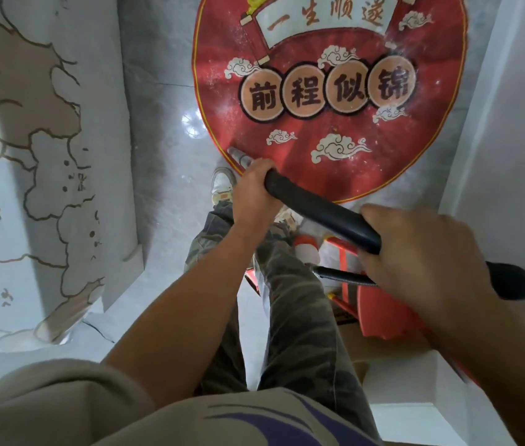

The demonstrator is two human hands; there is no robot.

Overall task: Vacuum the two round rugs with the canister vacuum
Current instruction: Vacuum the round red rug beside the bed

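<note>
Nearest me, at 6 o'clock, my view is blocked by a beige sweatshirt (61, 403) and both forearms. I count two hands on one black vacuum tube (319, 210). The right hand (422, 259), at 4 o'clock, has its fingers curled round the tube's near part. The left hand (254, 191), at centre, grips the tube's far end. Under the right hand lies a red housing (380, 317), largely hidden; I cannot tell whether it is the canister or what it holds. One white shoe (222, 183) shows plainly just past the left hand; the other is mostly covered. A metal nozzle tip (238, 156) pokes out beyond the left hand, at the near rim of the red rug (328, 130). I count two round rugs: the red one at 12 o'clock, its top cut off, and a pale rug (45, 156) at 9 o'clock, cut off by the frame.
</note>
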